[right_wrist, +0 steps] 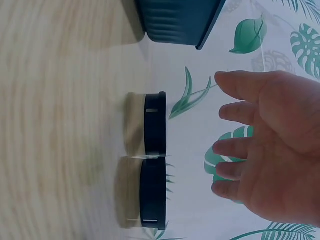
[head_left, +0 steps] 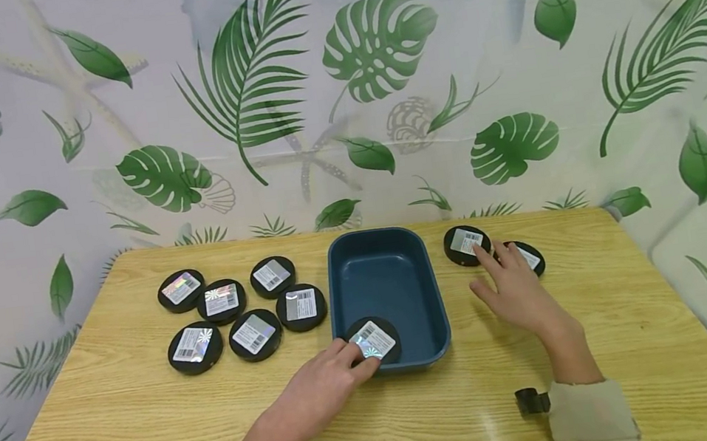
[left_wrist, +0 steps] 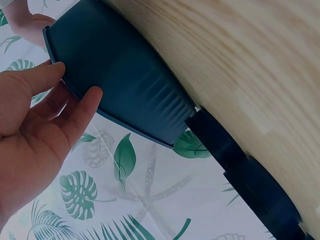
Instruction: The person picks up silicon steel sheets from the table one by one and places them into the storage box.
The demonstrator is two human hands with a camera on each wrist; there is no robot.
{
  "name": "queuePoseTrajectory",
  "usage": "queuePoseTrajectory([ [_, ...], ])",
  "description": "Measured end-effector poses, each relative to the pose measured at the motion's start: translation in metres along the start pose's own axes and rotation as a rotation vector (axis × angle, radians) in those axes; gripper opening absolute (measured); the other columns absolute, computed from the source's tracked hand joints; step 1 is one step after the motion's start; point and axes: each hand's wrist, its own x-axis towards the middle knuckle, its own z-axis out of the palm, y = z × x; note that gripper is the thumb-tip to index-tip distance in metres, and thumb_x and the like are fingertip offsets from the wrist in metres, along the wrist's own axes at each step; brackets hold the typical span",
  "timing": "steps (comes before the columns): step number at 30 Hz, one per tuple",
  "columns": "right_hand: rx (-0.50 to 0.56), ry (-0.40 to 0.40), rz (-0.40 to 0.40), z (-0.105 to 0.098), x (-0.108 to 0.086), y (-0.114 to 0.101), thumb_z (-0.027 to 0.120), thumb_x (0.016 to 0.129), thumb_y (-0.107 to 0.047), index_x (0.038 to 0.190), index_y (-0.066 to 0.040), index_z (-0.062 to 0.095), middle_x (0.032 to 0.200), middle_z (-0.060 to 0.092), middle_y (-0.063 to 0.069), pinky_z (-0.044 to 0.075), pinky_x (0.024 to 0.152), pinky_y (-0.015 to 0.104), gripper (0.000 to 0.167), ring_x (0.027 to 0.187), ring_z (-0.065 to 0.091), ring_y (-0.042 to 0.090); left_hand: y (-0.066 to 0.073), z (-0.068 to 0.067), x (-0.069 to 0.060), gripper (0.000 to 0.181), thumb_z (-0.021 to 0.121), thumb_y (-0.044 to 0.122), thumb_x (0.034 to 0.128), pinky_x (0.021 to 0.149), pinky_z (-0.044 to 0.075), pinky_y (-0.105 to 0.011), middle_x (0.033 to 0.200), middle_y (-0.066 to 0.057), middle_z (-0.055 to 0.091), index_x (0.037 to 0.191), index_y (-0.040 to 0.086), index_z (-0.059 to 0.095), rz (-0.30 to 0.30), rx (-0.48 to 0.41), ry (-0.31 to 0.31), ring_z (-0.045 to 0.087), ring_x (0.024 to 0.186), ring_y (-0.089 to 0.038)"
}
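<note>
A blue tray stands on the table. At its near-left corner my left hand grips a black disc with a silver label; in the left wrist view this hand is at the rim of the tray, and the disc is hidden there. My right hand hovers with spread fingers above two labelled black discs, one nearer the tray and one partly covered by the hand. From the side, the right hand holds nothing and is apart from both discs.
Left of the tray, several more labelled black discs lie flat on the wooden table. A small black object is beside my right sleeve. A leaf-patterned cloth hangs behind the table's back edge.
</note>
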Motion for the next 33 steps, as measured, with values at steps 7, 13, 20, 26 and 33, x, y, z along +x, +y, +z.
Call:
queuePoseTrajectory([
  [7,-0.037,-0.027,0.022,0.008,-0.002,0.007,0.053,0.103,-0.028,0.153,0.006,0.025,0.154,0.01,0.041,0.013,0.109,0.074,0.067,0.141,0.005,0.062,0.0,0.001,-0.001,0.031,0.072,0.007,0.0881,0.077,0.051,-0.023,0.1,-0.002,0.062,0.116,0.019,0.071,0.008,0.016,0.014,0.055,0.085,-0.016],
  [13,-0.052,-0.07,0.063,0.013,-0.002,0.01,0.053,0.102,-0.034,0.154,0.005,0.024,0.154,0.01,0.041,0.014,0.107,0.076,0.071,0.141,0.004,0.062,-0.001,0.002,-0.002,0.03,0.072,0.007,0.088,0.076,0.052,-0.023,0.1,-0.002,0.062,0.116,0.019,0.07,0.011,0.021,0.018,0.055,0.085,-0.016],
  [20,-0.034,-0.101,0.097,0.015,-0.003,0.012,0.052,0.102,-0.036,0.155,0.004,0.022,0.155,0.008,0.041,0.012,0.106,0.077,0.073,0.141,0.002,0.062,0.0,0.002,-0.002,0.031,0.071,0.007,0.0882,0.077,0.052,-0.023,0.1,-0.002,0.062,0.116,0.02,0.07,0.011,0.022,0.012,0.055,0.086,-0.016],
  [26,-0.048,-0.107,0.103,0.013,-0.003,0.012,0.052,0.102,-0.037,0.154,0.005,0.022,0.154,0.01,0.042,0.013,0.106,0.077,0.074,0.14,0.003,0.063,0.0,0.0,0.0,0.031,0.071,0.008,0.0889,0.078,0.052,-0.023,0.102,-0.002,0.063,0.118,0.02,0.07,0.003,0.007,-0.007,0.055,0.087,-0.016],
  [33,-0.05,-0.124,0.127,0.011,-0.001,0.018,0.051,0.102,-0.036,0.155,0.005,0.021,0.154,0.007,0.042,0.013,0.106,0.077,0.073,0.14,0.001,0.063,0.0,-0.003,0.002,0.032,0.071,0.007,0.0888,0.078,0.052,-0.024,0.102,-0.002,0.062,0.118,0.019,0.07,0.001,-0.003,-0.015,0.055,0.088,-0.016],
])
